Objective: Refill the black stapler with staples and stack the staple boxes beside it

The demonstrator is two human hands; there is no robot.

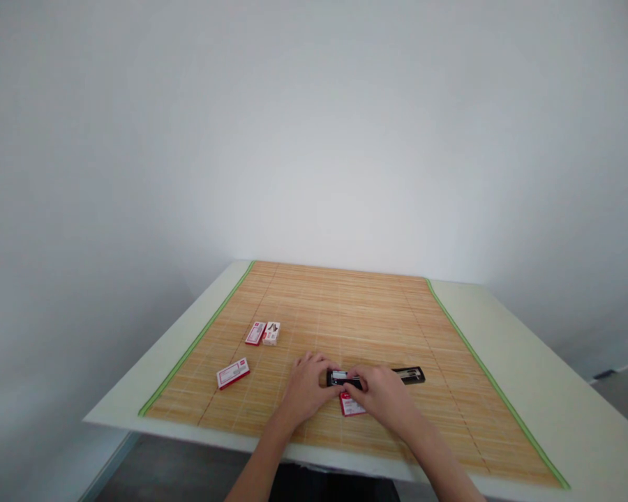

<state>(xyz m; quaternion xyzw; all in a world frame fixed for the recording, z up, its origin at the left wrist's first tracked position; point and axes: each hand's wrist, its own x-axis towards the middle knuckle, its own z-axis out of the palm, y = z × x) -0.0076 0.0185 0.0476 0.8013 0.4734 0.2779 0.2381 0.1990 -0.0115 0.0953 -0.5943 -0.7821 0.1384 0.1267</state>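
A black stapler [414, 376], seemingly folded open, lies lengthwise across the mat in front of me, with metal parts showing inside it. At its left end, my left hand [306, 387] is closed around it, thumb on the near side and fingers on the far side. My right hand [384, 394] covers its middle, thumb and fingers pinched together over the channel; what they pinch is hidden. Just under my right hand lies a red and white box [351, 406], partly covered by it.
Beyond my left hand lie a red and white staple box [233, 373], a similar box [255, 333] and a small white box with a dark picture [271, 333]. The bamboo mat [340, 300] with green edging covers much of the white table [476, 303]. A wall stands behind.
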